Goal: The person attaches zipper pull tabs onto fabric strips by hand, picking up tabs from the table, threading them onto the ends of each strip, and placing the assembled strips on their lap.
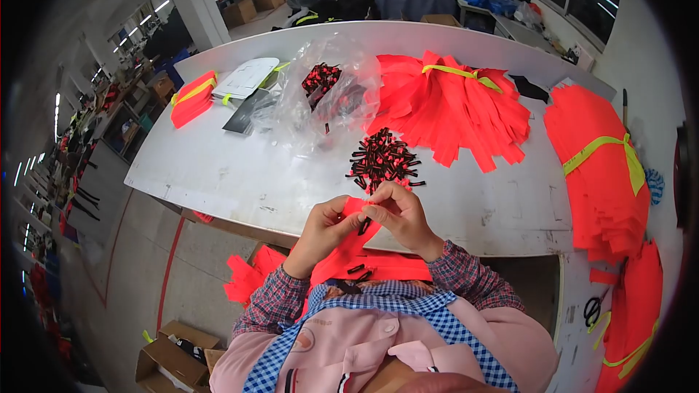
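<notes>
Your left hand (320,236) and right hand (405,222) meet at their fingertips, both pinching the end of a red fabric strip (349,247) that hangs toward your lap. A small black tab (365,225) shows below your right thumb; which hand grips it, I cannot tell. Under and beyond your hands extends the white table (240,178). Just ahead lies a heap of black-and-red tabs (382,159); farther, leftward, a clear plastic bag (295,124) contains more. Low on your left, an open cardboard box (153,355) stands on the grey floor (204,273).
</notes>
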Demonstrator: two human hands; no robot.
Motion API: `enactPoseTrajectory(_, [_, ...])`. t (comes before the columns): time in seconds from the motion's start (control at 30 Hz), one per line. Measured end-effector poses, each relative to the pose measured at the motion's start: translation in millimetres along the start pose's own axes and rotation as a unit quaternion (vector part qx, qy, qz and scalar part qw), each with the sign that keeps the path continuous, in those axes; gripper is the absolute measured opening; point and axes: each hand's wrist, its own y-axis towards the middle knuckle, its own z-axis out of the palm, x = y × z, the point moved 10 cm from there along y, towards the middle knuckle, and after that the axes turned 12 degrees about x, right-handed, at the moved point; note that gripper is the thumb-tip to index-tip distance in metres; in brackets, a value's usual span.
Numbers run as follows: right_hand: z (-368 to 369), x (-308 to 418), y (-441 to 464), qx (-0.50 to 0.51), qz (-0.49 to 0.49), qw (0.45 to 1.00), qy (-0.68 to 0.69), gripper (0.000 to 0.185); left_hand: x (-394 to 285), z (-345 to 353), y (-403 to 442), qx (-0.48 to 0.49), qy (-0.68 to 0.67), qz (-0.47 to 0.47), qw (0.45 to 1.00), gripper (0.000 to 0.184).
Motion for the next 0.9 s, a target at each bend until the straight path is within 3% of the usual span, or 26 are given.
enactPoseTrajectory(0.1, [3.7,3.2,-3.6,-0.013,-0.065,0.997,-0.047,0.014,-14.5,2.6,-1.5,-0.018,0.022,0.024,0.999,0.008])
enactPoseTrajectory(0.2, [-4.2,-1.5,-2.1,-0.023,-0.062,0.984,-0.164,0.015,-7.4,-0.9,3.4,-0.042,0.052,0.047,0.997,0.007])
enactPoseTrajectory(0.33, [-11.3,-5.4,1.2,-0.044,-0.033,0.997,-0.06,0.013,-5.5,-2.6,8.6,-0.016,-0.001,0.032,0.999,0.009])
enactPoseTrajectory(0.37, [-11.6,-10.9,1.6,-0.043,-0.031,0.998,0.026,0.015,-9.5,-2.0,8.3,-0.013,-0.028,0.017,0.999,0.01])
enactPoseTrajectory(0.47, [-15.1,-3.6,-1.6,-0.063,-0.046,0.997,-0.029,0.015,-19.4,3.0,9.0,-0.003,-0.043,0.001,0.999,0.013])
enactPoseTrajectory(0.63, [-7.8,-23.8,-8.7,-0.084,0.002,0.996,0.019,0.02,-14.2,-1.9,15.3,-0.013,0.018,-0.023,0.999,0.019])
enactPoseTrajectory(0.73, [-6.1,-19.9,-12.5,-0.094,-0.008,0.995,-0.008,0.02,-9.8,3.2,20.3,0.021,-0.029,0.013,0.999,0.018])
enactPoseTrajectory(0.8, [-3.1,-11.5,-17.5,-0.125,-0.035,0.991,-0.029,0.02,-0.6,8.0,16.6,0.041,-0.02,-0.013,0.999,0.017])
enactPoseTrajectory(0.9, [-3.7,-23.7,-19.3,-0.118,0.001,0.993,-0.025,0.019,4.1,9.3,11.5,0.026,-0.032,-0.027,0.999,0.017])
